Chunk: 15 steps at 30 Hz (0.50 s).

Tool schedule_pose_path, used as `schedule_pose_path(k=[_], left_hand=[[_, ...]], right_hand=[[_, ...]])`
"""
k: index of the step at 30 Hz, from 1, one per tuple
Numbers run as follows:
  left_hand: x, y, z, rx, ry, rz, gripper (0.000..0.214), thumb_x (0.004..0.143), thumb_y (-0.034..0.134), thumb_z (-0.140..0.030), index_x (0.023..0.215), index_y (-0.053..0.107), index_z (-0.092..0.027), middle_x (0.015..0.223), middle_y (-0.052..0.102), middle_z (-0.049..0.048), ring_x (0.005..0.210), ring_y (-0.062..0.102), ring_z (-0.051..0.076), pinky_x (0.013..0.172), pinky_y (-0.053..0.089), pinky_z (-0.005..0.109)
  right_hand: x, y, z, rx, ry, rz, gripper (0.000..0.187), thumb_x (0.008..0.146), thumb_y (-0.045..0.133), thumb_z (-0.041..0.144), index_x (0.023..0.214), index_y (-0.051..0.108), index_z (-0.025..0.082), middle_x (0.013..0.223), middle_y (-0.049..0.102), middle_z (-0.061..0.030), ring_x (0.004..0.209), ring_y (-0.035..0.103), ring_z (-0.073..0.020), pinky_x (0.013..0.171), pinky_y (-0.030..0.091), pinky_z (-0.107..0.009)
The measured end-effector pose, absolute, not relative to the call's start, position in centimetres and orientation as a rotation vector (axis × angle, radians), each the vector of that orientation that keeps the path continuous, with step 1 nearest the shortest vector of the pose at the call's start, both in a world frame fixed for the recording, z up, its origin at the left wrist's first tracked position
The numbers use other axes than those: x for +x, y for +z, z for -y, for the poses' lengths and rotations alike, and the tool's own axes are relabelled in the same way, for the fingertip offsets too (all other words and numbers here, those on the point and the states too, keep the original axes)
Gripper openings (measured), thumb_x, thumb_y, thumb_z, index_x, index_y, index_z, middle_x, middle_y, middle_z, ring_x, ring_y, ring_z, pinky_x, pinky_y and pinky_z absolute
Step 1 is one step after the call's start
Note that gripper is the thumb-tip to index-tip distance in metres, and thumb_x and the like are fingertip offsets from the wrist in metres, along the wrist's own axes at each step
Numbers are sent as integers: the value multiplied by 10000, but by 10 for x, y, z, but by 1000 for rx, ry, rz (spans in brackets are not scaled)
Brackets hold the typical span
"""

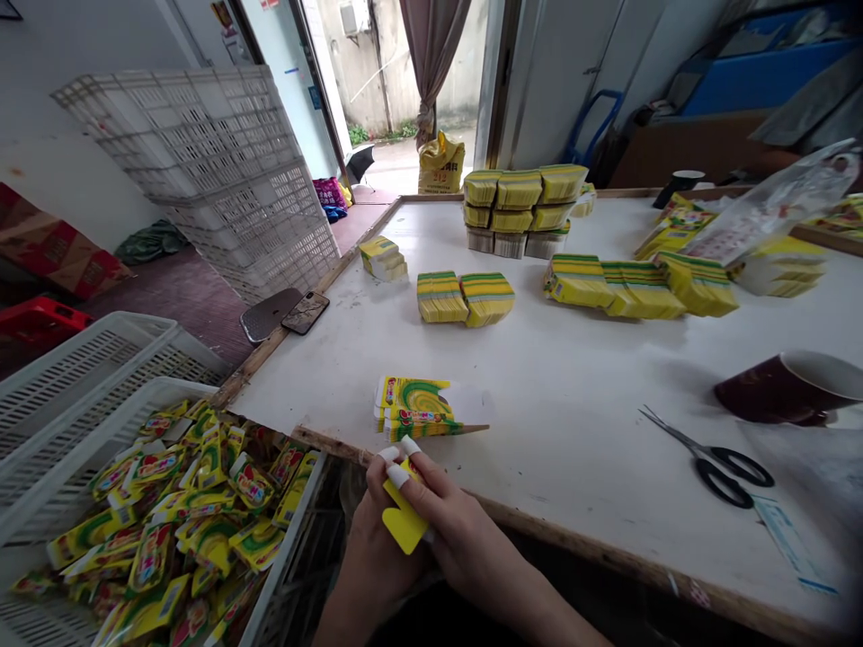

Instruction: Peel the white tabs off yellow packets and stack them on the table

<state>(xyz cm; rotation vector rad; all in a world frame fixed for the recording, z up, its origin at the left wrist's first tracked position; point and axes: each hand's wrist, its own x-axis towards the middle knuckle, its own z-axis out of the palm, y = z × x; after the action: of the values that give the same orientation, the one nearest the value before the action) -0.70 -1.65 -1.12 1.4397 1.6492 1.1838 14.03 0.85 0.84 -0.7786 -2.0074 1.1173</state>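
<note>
A small yellow cardboard box (405,528) is held between my hands at the table's front edge, one rounded flap standing out. My left hand (378,544) is closed around its left side. My right hand (465,530) grips it from the right, thumb on top. White covers sit on several fingertips. Much of the box is hidden by my fingers. Just beyond my hands lies a small pile of flat printed yellow-and-green boxes (418,404), with white flaps pointing right.
Left of the table, a white crate (176,388) holds many filled yellow packs. Bundled flat boxes (465,298) stand across the white table (553,395), with a taller stack (522,193) behind. Scissors (707,454) and a dark mug (775,391) lie right; a phone (306,313) lies at the left edge.
</note>
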Motion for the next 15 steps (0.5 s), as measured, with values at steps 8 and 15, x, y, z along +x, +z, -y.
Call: schedule_pose_path(k=[8, 15], left_hand=[[-33, -3, 14, 1738, 1067, -1707, 476, 657, 806, -246, 1101, 634, -227, 1020, 696, 81, 969, 652, 293, 856, 506, 388], [-41, 10, 10, 1821, 988, -1616, 515, 662, 820, -284, 1145, 644, -243, 1047, 715, 62, 940, 681, 272, 827, 539, 345]], right_hand=[[157, -10, -26, -923, 970, 2134, 519, 918, 480, 91, 1428, 479, 185, 1589, 285, -217, 1410, 410, -300, 1073, 445, -441], [172, 11, -39, -845, 1054, 2278, 188, 916, 591, 182, 1081, 677, 215, 1396, 536, -149, 1267, 570, -252, 972, 519, -353]])
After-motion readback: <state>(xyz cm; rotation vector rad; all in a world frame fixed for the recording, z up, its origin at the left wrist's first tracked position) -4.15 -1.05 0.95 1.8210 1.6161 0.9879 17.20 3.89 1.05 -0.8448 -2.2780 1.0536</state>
